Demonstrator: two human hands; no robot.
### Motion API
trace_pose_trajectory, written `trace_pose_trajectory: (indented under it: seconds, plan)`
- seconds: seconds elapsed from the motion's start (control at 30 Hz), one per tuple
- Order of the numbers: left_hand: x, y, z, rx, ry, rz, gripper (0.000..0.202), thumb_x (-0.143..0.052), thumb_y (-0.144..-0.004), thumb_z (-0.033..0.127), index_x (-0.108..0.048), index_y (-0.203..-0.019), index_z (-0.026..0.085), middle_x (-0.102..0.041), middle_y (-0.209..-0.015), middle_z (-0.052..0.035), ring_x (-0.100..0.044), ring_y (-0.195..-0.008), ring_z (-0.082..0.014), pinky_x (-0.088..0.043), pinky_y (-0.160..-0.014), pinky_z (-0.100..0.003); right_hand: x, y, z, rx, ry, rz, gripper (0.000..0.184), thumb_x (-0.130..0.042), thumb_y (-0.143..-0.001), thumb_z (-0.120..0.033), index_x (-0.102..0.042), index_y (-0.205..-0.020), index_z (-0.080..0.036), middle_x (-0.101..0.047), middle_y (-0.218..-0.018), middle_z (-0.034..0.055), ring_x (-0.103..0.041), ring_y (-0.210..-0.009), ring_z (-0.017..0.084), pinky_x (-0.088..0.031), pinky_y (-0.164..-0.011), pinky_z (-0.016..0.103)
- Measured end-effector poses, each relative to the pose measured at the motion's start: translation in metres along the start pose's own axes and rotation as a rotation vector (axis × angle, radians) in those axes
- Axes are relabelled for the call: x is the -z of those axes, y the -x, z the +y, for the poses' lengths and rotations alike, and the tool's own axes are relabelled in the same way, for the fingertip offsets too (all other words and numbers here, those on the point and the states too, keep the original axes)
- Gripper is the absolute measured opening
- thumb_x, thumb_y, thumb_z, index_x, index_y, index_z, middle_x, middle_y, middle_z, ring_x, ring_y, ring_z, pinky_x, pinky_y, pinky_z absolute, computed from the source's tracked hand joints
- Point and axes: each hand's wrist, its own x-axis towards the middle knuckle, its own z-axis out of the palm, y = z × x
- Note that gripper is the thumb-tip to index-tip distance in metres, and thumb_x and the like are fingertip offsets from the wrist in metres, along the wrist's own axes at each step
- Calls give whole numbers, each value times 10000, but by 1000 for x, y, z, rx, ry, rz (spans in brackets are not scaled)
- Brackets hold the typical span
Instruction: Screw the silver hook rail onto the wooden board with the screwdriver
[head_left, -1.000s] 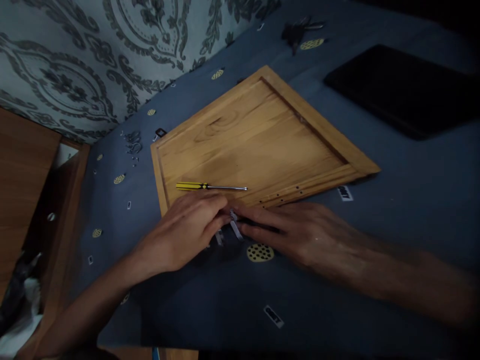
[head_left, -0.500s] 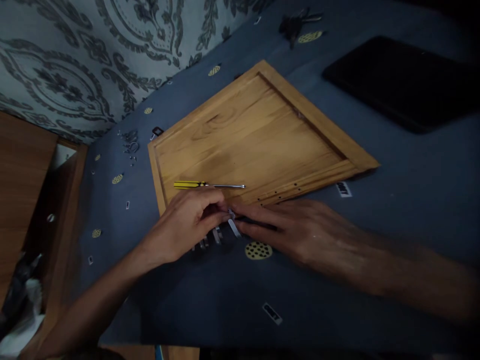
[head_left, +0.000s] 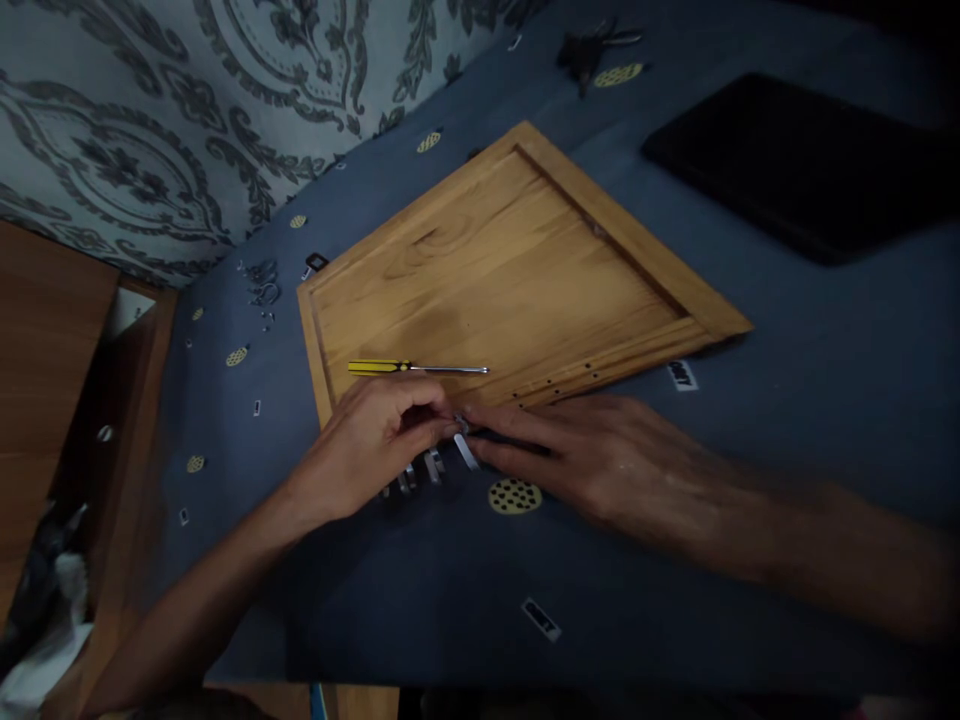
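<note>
A framed wooden board (head_left: 480, 280) lies on a dark patterned cloth. At its near edge, my left hand (head_left: 382, 430) is closed, thumb and index finger pinched on something too small to make out beside a metal hook (head_left: 466, 452). The extended index and middle fingers of my right hand (head_left: 600, 455) close on that hook from the other side. Further metal hooks (head_left: 433, 467) stick out along the same edge, partly covered by my left hand. Just above my left knuckles, a yellow-and-black-handled screwdriver (head_left: 379, 368) rests on the board, its shaft pointing right.
Small loose metal hooks (head_left: 262, 283) lie in a pile left of the board. Keys (head_left: 589, 52) sit at the back, and a flat black object (head_left: 795, 165) is at the right. Small dark holes (head_left: 589, 367) dot the board's near rail. A patterned curtain (head_left: 285, 70) hangs behind.
Both hands keep nearly the same pose at the hook, with only tiny shifts of the fingers. The view has moved very slightly; the screwdriver and board stay put.
</note>
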Motion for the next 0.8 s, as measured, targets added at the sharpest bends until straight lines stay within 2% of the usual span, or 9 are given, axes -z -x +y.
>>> trace_pose_trajectory:
  seconds: [0.1, 0.23, 0.43, 0.67, 0.8]
  plan:
    - [-1, 1, -1, 1, 1, 6, 173, -671, -919, 185, -648, -748, 166, -612, -674, 29, -541, -628, -104, -349, -580, -219, -2, 1, 1, 74, 35, 47, 425, -471, -889, 17, -685, -1182, -205, -721, -1329, 73, -736, -802, 204, -560, -632, 336]
    - [-2, 1, -3, 4, -1, 12, 172, -677, -919, 196, -655, -751, 166, -619, -684, 33, -541, -636, -102, -352, -582, -214, 2, -1, 2, 94, 31, 28, 428, -451, -889, 22, -683, -1184, -184, -719, -1324, 101, -739, -787, 212, -573, -621, 354]
    - [-1, 0, -2, -9, -28, 14, 184, -670, -928, 209, -654, -751, 162, -614, -676, 37, -536, -638, -100, -350, -594, -219, 10, -6, 1, 90, 50, -55, 476, -436, -856, 42, -690, -1178, -202, -735, -1304, 67, -744, -814, 193, -583, -647, 319]
    - [3, 6, 2, -45, -78, 65, 221, -612, -961, 212, -634, -747, 162, -585, -657, 38, -509, -593, -92, -341, -556, -223, 9, -6, 0, 103, 43, -16, 438, -477, -840, 52, -702, -1144, -170, -736, -1297, 86, -735, -725, 206, -562, -568, 345]
    - [3, 13, 5, -124, -111, 129, 155, -573, -993, 177, -662, -866, 169, -637, -794, 17, -587, -735, -110, -410, -651, -232, 8, -3, 0, 85, 56, -22, 454, -478, -854, 51, -695, -1179, -180, -712, -1351, 78, -739, -773, 211, -558, -587, 349]
